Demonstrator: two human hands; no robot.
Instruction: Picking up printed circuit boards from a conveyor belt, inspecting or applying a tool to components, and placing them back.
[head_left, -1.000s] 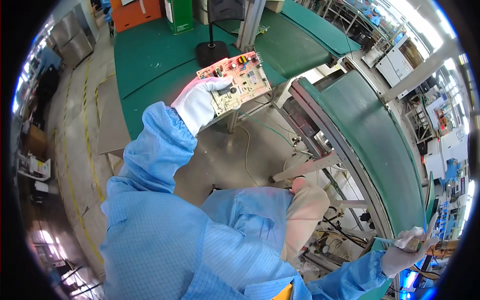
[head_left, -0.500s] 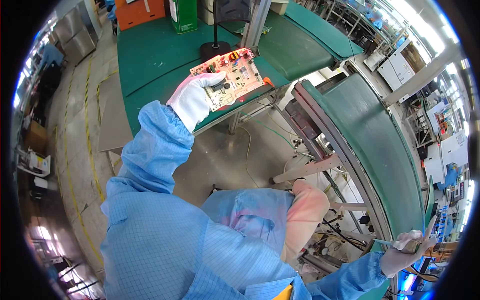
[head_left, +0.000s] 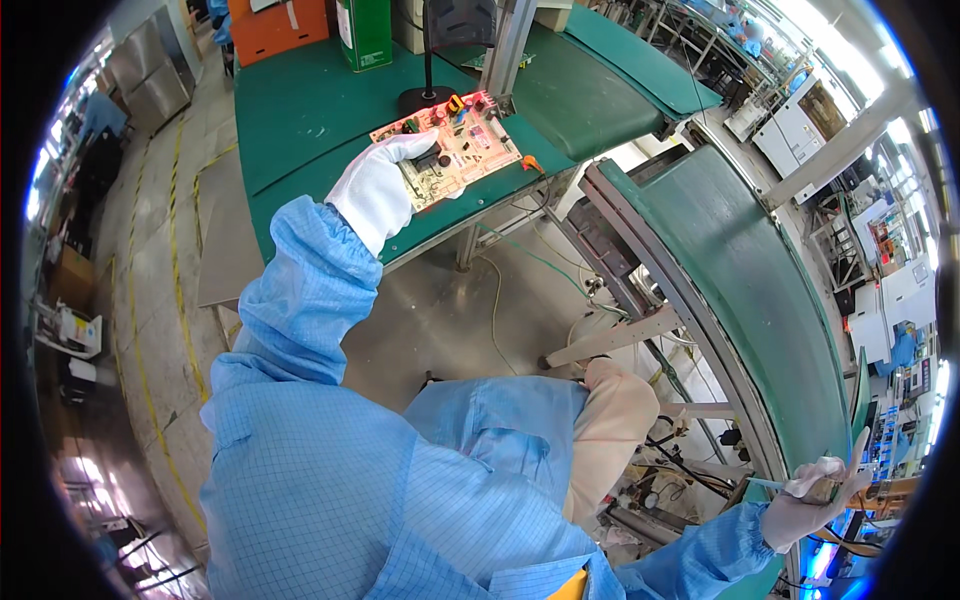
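My left hand [head_left: 372,192], in a white glove, is closed on the left edge of a circuit board [head_left: 485,150]. This pale, pinkish board carries several components and is held tilted above the green-topped workbench [head_left: 310,125], near its front edge. Far off at the lower right is my right hand [head_left: 800,515], also gloved, beside the curved green conveyor. A thin pale-blue stick [head_left: 768,484] juts out from between its fingers, while one finger points upward. What else lies in that hand is too small and distorted to tell.
Behind the board stand a black stand [head_left: 428,98], a green can [head_left: 366,38] and an orange box [head_left: 280,30]. An orange clip [head_left: 532,163] with a cable sits at the bench edge. The green conveyor [head_left: 735,260] curves along my right; cables hang beneath it.
My left hand and the circuit board have shifted slightly left and away from me, as the view itself moved a little. The right hand looks nearly unchanged. The reddish tint on my trousers has faded.
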